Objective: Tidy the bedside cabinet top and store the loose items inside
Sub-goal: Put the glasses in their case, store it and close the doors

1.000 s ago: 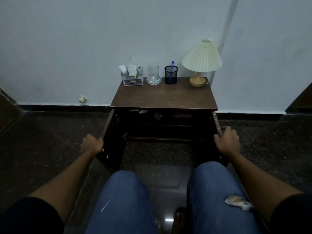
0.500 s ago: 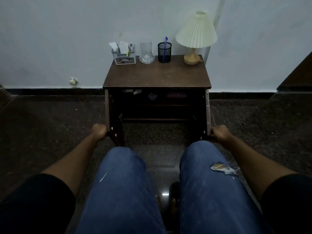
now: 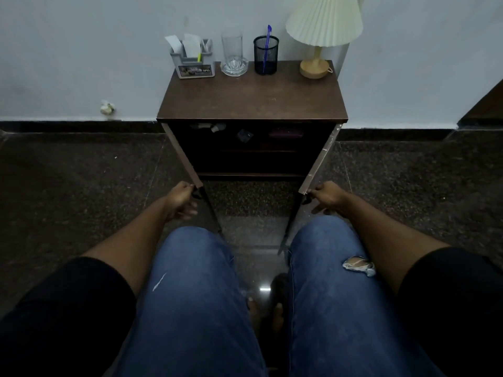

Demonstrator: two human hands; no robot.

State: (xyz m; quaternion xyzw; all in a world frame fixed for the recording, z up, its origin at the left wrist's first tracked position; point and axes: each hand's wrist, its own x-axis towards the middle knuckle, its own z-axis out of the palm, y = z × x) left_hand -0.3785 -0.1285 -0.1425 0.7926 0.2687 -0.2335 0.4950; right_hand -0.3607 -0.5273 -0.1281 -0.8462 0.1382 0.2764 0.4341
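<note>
A dark wooden bedside cabinet (image 3: 251, 100) stands against the wall with both doors swung out toward me. My left hand (image 3: 182, 198) grips the handle of the left door (image 3: 187, 161). My right hand (image 3: 326, 194) grips the handle of the right door (image 3: 317, 164). Along the back of the top stand a grey organiser with papers (image 3: 193, 62), a glass on a glass dish (image 3: 233, 57), a black mesh pen cup with a blue pen (image 3: 266, 55) and a pleated lamp (image 3: 321, 36). Small items (image 3: 245, 134) lie on the dim upper shelf inside.
My knees in blue jeans (image 3: 206, 295) fill the foreground, close in front of the open doors. Dark speckled floor (image 3: 81, 186) spreads on both sides. A small crumpled scrap (image 3: 107, 108) lies by the skirting at the left. Dark furniture edges show far right (image 3: 487, 104).
Both doors have swung inward from wide open to a narrower angle, with my hands moving closer together on them. The view has shifted down and closer to the cabinet.
</note>
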